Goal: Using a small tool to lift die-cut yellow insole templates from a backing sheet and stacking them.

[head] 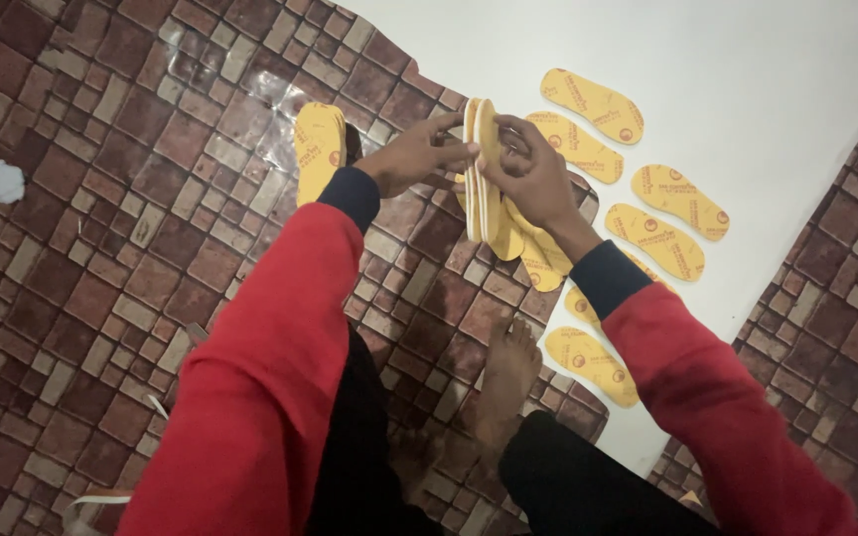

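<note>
Nearest the camera, two red sleeves with dark cuffs reach forward over dark trousers, and a bare foot rests on the brick-patterned floor mat between them.

Past the cuffs, both hands meet on a stack of yellow insoles held upright on edge, above the mat. The left hand grips the stack from its left side, thumb and fingertips pinched against the outer face near the top. The right hand clasps it from the other side, fingers curled over the top edge and pressing the insoles together. So the stack sits squeezed between the two sets of fingers, its thin edges facing the camera and its lower end hanging below the hands.

Just under the right hand, a few loose insoles fan out where the mat meets a white sheet. Nearer the right sleeve, one more insole lies flat at the sheet's lower edge, and another shows partly behind the cuff.

To the left of the left hand, a second small pile of insoles lies on the mat, close by but apart from the fingers.

Farther out, single insoles lie flat and spaced apart on the white sheet, printed side up, the farthest one near the top. At far left, a crumpled white scrap lies on the mat, well apart from everything else.
</note>
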